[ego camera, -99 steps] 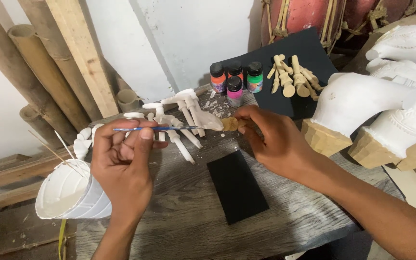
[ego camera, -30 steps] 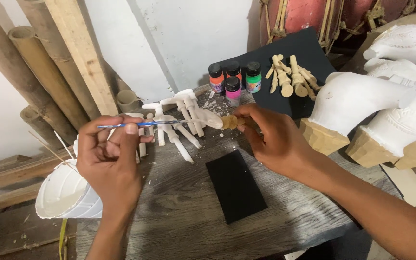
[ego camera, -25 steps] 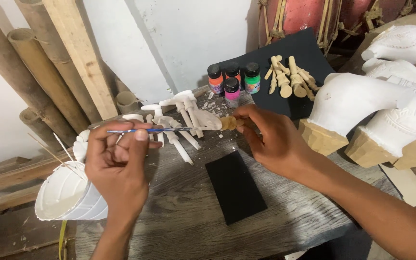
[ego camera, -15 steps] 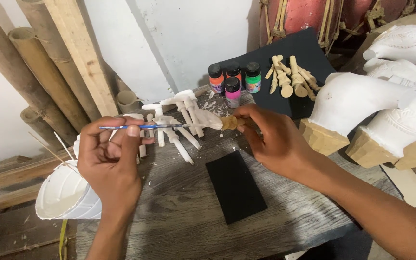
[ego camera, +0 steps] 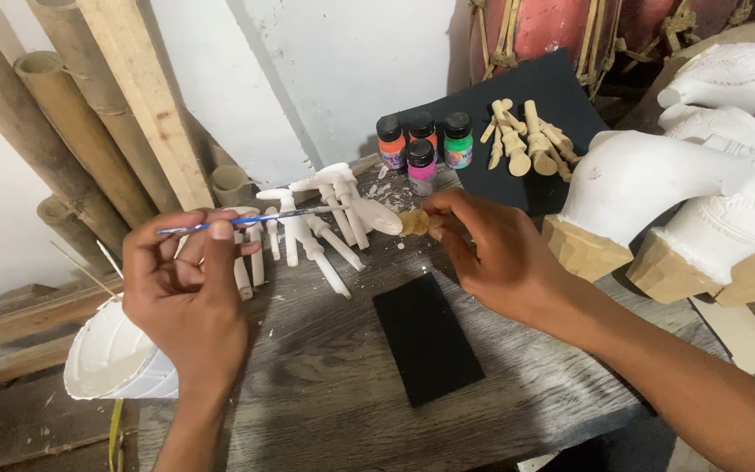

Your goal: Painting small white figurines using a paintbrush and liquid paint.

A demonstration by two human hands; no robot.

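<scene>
My left hand (ego camera: pixel 187 293) pinches a thin blue-handled paintbrush (ego camera: pixel 246 219), held level with its tip pointing right. My right hand (ego camera: pixel 493 253) grips a small wooden figure (ego camera: pixel 392 220); its white-painted part points left and a bare tan part sits by my fingers. The brush tip reaches the white end of the figure. Both hands hover over a grey wooden table (ego camera: pixel 334 385). Several white-painted wooden figures (ego camera: pixel 321 227) lie on the table just behind the hands.
Small paint bottles (ego camera: pixel 421 144) stand at the back, next to unpainted wooden figures (ego camera: pixel 522 140) on a black board (ego camera: pixel 561 96). A black slab (ego camera: pixel 428 336) lies near the middle. A white container (ego camera: pixel 120 358) hangs at the left edge. Large white carvings (ego camera: pixel 701 192) fill the right; bamboo poles (ego camera: pixel 63 131) lean at left.
My left hand shifts slightly back and forth along the brush's line, working the tip against the figure. My right hand and the figure stay almost still.
</scene>
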